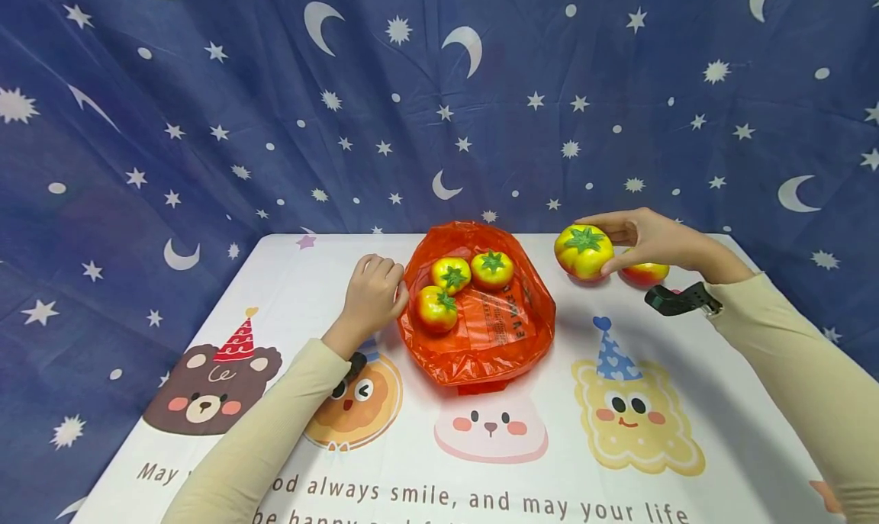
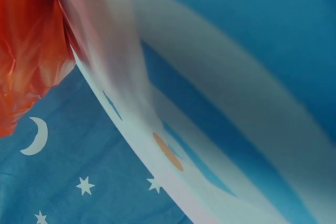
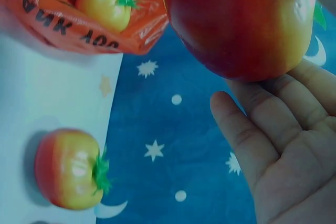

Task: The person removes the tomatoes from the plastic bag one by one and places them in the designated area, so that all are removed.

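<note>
Running across the near part of the white tablecloth (image 1: 415, 449), dark printed lettering (image 1: 419, 496) lay below a row of cartoon figures (image 1: 639, 417). Farther on sat a red plastic bag (image 1: 474, 368), its mouth spread wide, with three yellow-and-red tomatoes (image 1: 436, 310) gathered toward its left and far side. At the bag's left rim was the left hand (image 1: 371, 295), its fingers curled; whether it pinched the plastic, I could not tell. Well apart from it, right of the bag, the right hand (image 1: 655, 238) clamped a held tomato (image 1: 584, 253) between thumb and fingers, outside the bag. Just beside that, partly hidden by the hand, a fifth tomato (image 1: 647, 274) rested on the cloth. Farthest back hung a blue curtain (image 1: 384, 120) patterned with white moons and stars.
</note>
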`<action>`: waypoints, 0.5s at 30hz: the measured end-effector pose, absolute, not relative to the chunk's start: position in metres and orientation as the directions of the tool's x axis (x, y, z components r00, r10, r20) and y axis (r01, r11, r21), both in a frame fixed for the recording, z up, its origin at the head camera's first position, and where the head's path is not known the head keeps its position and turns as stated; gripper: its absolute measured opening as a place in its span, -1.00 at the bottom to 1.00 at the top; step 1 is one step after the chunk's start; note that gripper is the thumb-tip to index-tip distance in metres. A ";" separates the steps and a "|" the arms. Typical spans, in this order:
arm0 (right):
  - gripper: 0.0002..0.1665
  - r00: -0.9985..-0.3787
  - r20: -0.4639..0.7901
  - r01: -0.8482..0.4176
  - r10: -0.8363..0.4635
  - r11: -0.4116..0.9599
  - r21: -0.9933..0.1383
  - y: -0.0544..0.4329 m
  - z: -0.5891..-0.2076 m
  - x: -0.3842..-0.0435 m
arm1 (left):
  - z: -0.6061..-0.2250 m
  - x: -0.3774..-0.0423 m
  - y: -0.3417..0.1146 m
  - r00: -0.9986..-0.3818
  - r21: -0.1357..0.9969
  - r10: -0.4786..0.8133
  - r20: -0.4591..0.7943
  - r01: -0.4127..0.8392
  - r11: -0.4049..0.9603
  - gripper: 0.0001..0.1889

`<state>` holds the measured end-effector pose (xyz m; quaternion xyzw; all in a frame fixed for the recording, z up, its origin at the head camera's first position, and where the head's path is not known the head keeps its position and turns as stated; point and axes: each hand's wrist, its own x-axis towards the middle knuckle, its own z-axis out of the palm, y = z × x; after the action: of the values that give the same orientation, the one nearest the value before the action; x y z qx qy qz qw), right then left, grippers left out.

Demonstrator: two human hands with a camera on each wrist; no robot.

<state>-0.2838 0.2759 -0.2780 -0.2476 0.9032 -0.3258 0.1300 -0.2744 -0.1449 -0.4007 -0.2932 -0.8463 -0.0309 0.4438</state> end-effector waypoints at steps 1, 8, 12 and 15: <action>-0.15 -0.846 -0.072 -0.361 -0.528 0.667 -0.652 0.278 -0.278 -0.283 | -0.401 -0.275 -0.145 -0.434 -0.209 0.469 0.769 0.522 0.827 -0.91; -0.18 -0.875 -0.065 -0.332 -0.479 0.693 -0.639 0.298 -0.279 -0.281 | -0.401 -0.274 -0.145 -0.436 -0.210 0.471 0.767 0.523 0.826 -0.92; -0.20 -0.895 -0.064 -0.308 -0.441 0.717 -0.625 0.311 -0.280 -0.280 | -0.402 -0.275 -0.145 -0.440 -0.209 0.470 0.765 0.521 0.828 -0.90; -0.21 -0.906 -0.063 -0.291 -0.419 0.723 -0.627 0.320 -0.281 -0.279 | -0.402 -0.275 -0.146 -0.447 -0.205 0.470 0.761 0.522 0.828 -0.89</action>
<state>-0.2791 0.3201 -0.2809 -0.1923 0.9226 -0.3189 0.1004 -0.2749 -0.1458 -0.4022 -0.2916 -0.8502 -0.0294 0.4374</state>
